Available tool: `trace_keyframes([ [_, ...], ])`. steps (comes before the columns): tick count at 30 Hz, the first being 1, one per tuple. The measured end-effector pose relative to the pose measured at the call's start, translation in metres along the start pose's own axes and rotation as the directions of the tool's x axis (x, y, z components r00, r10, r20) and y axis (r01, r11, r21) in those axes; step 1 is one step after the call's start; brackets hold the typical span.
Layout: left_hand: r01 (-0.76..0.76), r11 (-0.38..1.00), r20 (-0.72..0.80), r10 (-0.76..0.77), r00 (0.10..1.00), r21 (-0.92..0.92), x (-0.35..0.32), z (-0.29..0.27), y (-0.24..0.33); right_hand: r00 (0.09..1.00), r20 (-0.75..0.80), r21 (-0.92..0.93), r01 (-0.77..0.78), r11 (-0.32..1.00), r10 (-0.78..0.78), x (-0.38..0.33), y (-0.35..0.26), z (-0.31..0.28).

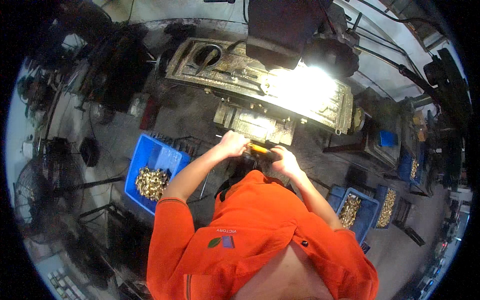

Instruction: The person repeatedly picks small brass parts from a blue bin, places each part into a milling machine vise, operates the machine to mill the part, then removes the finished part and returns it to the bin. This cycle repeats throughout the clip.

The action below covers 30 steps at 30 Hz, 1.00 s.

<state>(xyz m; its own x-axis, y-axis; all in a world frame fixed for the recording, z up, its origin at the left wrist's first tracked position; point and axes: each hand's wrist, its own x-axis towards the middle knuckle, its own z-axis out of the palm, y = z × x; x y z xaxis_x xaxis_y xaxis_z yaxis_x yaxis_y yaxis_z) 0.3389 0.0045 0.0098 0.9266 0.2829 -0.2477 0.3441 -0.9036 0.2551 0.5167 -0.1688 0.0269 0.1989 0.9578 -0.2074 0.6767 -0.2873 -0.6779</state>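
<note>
Both my hands meet in front of my chest on a yellow-handled tool (260, 148). My left hand (233, 143) is closed around its left end, and my right hand (285, 159) grips its dark right end. The tool lies roughly level, just below the front edge of a grimy metal machine table (240, 70). My orange shirt hides whatever is under the hands.
A blue bin (161, 156) with several brass parts (151, 182) stands at my left. More blue bins (367, 212) of brass parts (349, 210) stand at my right. A lamp glares on the machine table (310, 85). A fan (45, 190) stands far left.
</note>
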Motion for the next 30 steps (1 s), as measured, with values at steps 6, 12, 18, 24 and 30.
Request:
trace_keyframes([
  [6,0.244,0.969,0.093,-0.240,0.966,-0.037,-0.002,0.061,-0.029,0.933,0.240,0.106,-0.299,0.948,0.268,-0.048,0.049,-0.012],
  [12,0.218,0.975,0.036,-0.217,0.976,-0.040,0.000,0.063,-0.018,0.880,0.262,0.064,-0.426,0.903,0.397,-0.074,0.080,-0.008],
  [18,0.365,0.875,-0.152,-0.427,0.891,-0.319,-0.066,0.019,-0.058,0.926,0.211,0.090,-0.336,0.938,0.312,-0.066,0.061,0.004],
  [24,0.599,0.598,-0.280,-0.793,0.541,-0.532,-0.215,0.020,-0.142,0.924,0.214,0.091,-0.343,0.935,0.318,-0.034,0.044,0.034],
  [30,0.849,0.400,0.087,-0.887,0.453,-0.344,-0.325,0.099,-0.176,0.914,0.237,0.120,-0.364,0.924,0.329,-0.011,0.019,0.044],
])
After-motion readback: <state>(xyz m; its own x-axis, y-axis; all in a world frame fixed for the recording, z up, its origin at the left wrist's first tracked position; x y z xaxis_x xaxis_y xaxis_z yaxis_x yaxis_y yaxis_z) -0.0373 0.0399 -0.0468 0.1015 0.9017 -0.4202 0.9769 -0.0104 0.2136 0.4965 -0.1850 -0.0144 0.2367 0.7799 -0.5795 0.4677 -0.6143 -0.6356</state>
